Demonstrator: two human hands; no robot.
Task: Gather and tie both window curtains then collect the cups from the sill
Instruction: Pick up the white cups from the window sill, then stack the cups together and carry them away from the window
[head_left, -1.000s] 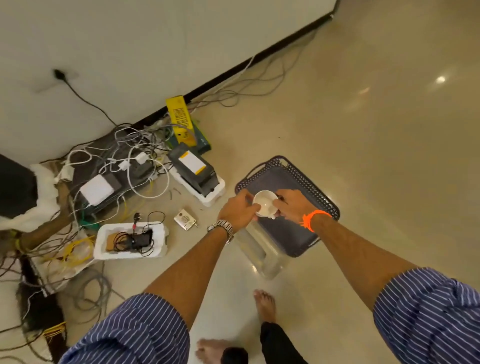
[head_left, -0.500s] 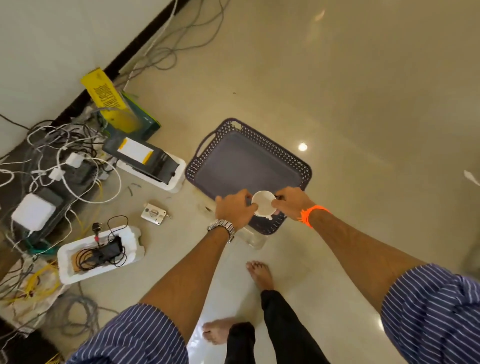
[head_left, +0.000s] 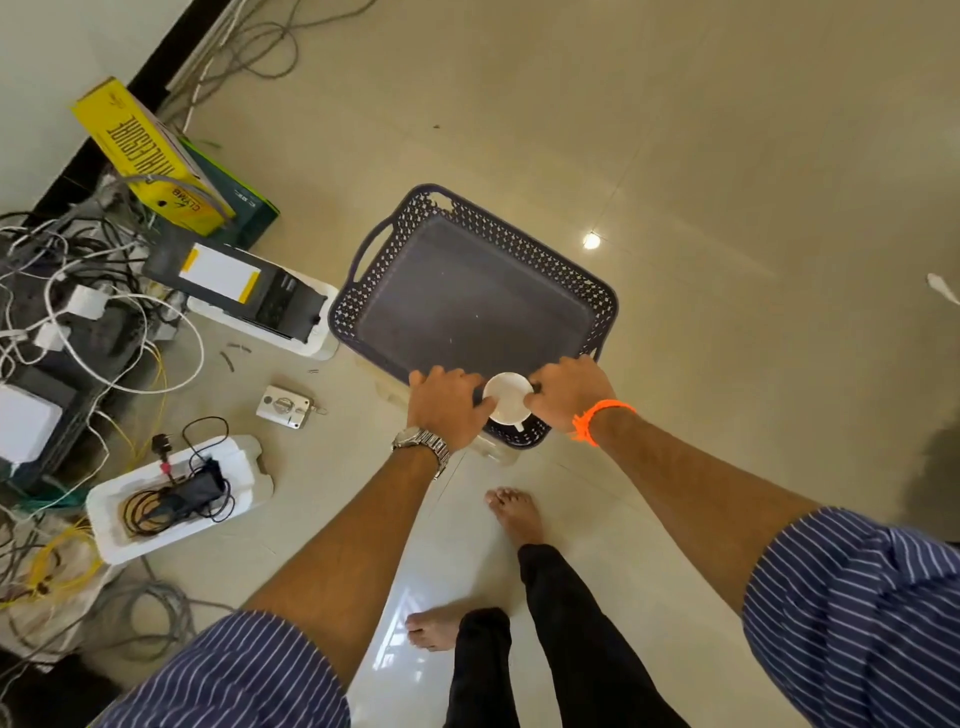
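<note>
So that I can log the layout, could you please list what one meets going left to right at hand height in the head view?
White foam tray holding cables → small white device → left hand → white cup → right hand → orange wristband.

One white cup (head_left: 506, 402) is showing at centre frame, with one left grip (head_left: 447, 408) and one right grip (head_left: 569, 392) flanking it. One dark tray (head_left: 467, 306) is showing just above; one yellow box (head_left: 140, 150) is leaning upper left.
</note>
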